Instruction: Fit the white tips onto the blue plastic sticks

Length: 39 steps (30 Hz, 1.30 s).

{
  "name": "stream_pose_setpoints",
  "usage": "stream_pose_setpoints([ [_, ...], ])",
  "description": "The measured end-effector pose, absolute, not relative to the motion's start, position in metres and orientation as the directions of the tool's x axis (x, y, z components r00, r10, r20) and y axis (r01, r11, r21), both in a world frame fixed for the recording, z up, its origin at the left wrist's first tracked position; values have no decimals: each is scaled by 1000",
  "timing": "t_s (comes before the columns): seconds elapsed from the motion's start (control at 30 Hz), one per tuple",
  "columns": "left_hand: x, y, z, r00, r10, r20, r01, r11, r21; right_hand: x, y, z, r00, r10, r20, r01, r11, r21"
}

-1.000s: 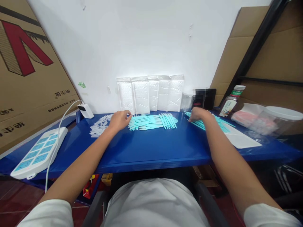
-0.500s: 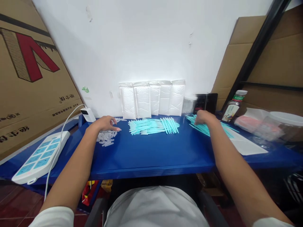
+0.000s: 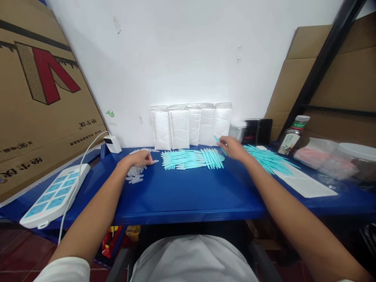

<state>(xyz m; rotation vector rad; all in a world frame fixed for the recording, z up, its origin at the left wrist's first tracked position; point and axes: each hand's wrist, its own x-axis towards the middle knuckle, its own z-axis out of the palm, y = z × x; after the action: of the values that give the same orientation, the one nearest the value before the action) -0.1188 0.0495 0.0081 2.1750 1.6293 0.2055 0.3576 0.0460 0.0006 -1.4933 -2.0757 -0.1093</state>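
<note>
One stick (image 3: 216, 138) (turquoise) is pinched between right-hand fingers (image 3: 223, 142)

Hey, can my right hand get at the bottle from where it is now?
Probably yes: the pile of sticks between your right hand and the bottle lies low, and nothing tall seems to block the way. Holding a stick could hamper its grip, though.

Slim turquoise stick (image 3: 216, 138), tilted, held in the right hand (image 3: 232, 147); small translucent piece (image 3: 156, 161) jutting from the left hand (image 3: 141, 158).
</note>
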Motion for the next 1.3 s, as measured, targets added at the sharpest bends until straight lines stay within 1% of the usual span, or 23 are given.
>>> stream_pose_setpoints([
  [0.1, -109, 42, 14, 353, 934, -44, 846, -299, 441, 338, 36, -2, -281, 834, 476, 785, 485, -387],
  [0.2, -85, 30, 18, 402, 910, 100, 748, -389, 537, 318, 25, -1, -351, 801, 485, 646, 582, -494],
  [0.27, -62, 20, 18, 465, 866, 183, 634, -470, 614, 305, 19, -2, -411, 773, 484, 550, 633, -545],
  [0.33, -39, 12, 14, 498, 836, 232, 542, -508, 670, 294, 14, -3, -474, 752, 458, 472, 656, -589],
  [0.4, -20, 6, 9, 512, 818, 261, 486, -527, 697, 286, 11, -5, -514, 737, 438, 437, 665, -606],
  [0.47, -9, 2, 4, 515, 808, 285, 453, -539, 710, 283, 9, -5, -526, 733, 431, 424, 665, -615],
  [0.57, -5, 0, -1, 506, 816, 281, 417, -517, 748, 284, 7, -2, -516, 748, 417, 405, 642, -651],
  [0.83, -9, 6, -7, 448, 857, 255, 359, -434, 826, 288, 3, 5, -506, 762, 405, 461, 636, -619],
  [0.93, -10, 9, -9, 448, 861, 242, 355, -420, 835, 288, 2, 4, -523, 743, 417, 480, 661, -577],
  [1.03, -12, 11, -10, 444, 864, 238, 344, -410, 845, 289, 1, 5, -550, 724, 416, 477, 682, -555],
  [1.3, -8, 9, -12, 451, 861, 235, 307, -397, 865, 287, -1, 6, -596, 688, 414, 438, 711, -550],
])
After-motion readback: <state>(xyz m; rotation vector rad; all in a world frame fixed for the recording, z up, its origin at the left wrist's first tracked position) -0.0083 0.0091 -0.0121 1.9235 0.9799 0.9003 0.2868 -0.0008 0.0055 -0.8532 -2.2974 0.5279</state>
